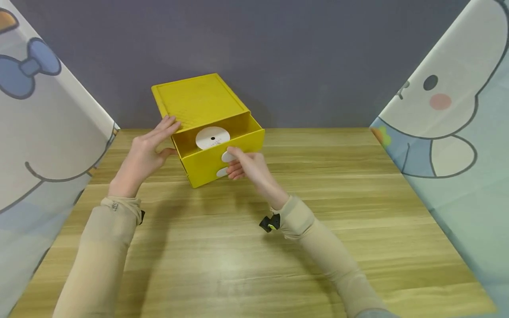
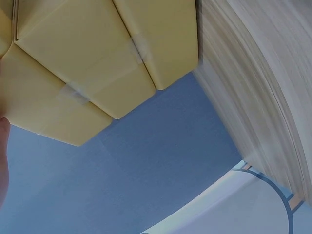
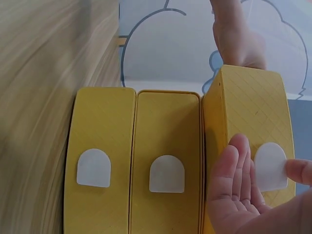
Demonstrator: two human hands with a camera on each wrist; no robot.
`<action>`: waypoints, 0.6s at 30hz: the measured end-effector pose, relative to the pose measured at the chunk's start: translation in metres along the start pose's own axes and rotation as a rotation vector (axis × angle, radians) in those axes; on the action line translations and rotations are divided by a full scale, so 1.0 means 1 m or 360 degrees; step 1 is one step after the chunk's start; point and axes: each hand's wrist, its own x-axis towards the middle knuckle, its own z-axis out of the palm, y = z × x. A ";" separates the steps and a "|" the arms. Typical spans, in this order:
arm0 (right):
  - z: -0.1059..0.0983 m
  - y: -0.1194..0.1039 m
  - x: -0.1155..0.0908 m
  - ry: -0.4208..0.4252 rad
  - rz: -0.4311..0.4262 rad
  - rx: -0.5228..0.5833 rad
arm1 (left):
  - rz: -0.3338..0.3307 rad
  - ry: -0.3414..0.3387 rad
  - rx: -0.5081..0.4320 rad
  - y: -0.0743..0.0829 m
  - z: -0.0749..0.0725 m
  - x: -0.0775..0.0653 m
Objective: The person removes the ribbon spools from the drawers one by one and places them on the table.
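A yellow drawer cabinet [image 1: 200, 99] stands at the back of the table, its top drawer [image 1: 204, 167] pulled partway out. Inside that drawer lies a white disc [image 1: 207, 138] with a small dark centre. My right hand [image 1: 256, 171] pinches the drawer's white tab handle [image 3: 269, 168], thumb on one side and fingers on the other. On the cabinet's left front corner rests my left hand [image 1: 144, 155], fingers over the top edge and thumb by the side. The right wrist view shows two lower drawers pushed in, with white handles [image 3: 166, 174] of their own.
The cabinet sits on a wood-grain table [image 1: 222, 247] before a dark grey wall [image 1: 298, 62]. Cartoon-printed panels [image 1: 449, 115] border the table on both sides. Clear tape [image 2: 73, 92] runs across the cabinet's side.
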 end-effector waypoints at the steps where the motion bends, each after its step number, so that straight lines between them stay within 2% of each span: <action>1: 0.000 0.001 -0.002 -0.0001 0.0003 0.0001 | 0.0007 0.0008 0.0011 -0.001 0.000 -0.001; 9: -0.003 0.004 -0.018 0.0029 0.0002 -0.0024 | 0.0053 0.0028 0.0044 -0.002 0.000 0.000; 18: -0.007 0.007 -0.029 -0.0025 -0.0032 -0.0083 | 0.0025 0.0047 0.0051 0.000 -0.004 -0.003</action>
